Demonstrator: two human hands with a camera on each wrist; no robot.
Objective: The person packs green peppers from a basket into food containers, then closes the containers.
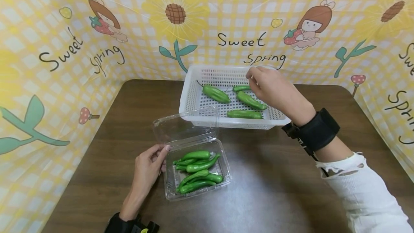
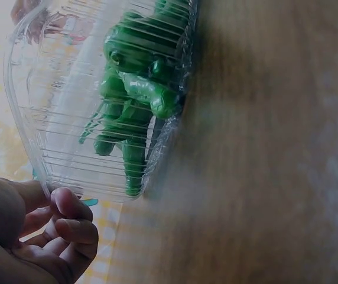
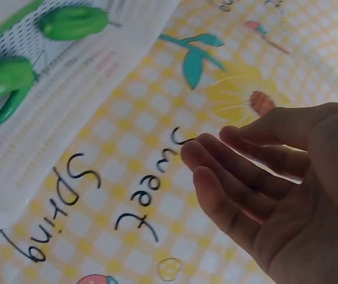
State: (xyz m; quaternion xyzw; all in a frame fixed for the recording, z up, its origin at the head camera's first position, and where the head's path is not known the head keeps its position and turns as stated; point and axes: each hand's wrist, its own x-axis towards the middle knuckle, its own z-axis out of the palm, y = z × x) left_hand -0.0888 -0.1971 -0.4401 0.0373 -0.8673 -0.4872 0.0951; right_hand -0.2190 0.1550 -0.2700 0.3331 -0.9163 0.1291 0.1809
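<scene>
My left hand (image 1: 147, 170) pinches the left rim of a clear plastic clamshell box (image 1: 228, 179), whose lid (image 1: 184, 127) stands raised at the back. In the left wrist view, thumb and fingers meet at the box's corner. Several green peppers (image 1: 197, 186) lie piled inside it. Over the right part of a white perforated basket (image 1: 185, 107) hovers my right hand (image 1: 275, 89). Its fingers are loosely bent, and the right wrist view shows nothing between them. Several more green peppers (image 1: 216, 94) lie spread in the basket; one at the back is partly covered by the hand.
The basket stands at the back of the brown wooden table (image 1: 258, 190), close to a yellow checked cloth backdrop (image 1: 213, 21) that encloses the back and sides. The raised lid overlaps the basket's front left edge in the head view.
</scene>
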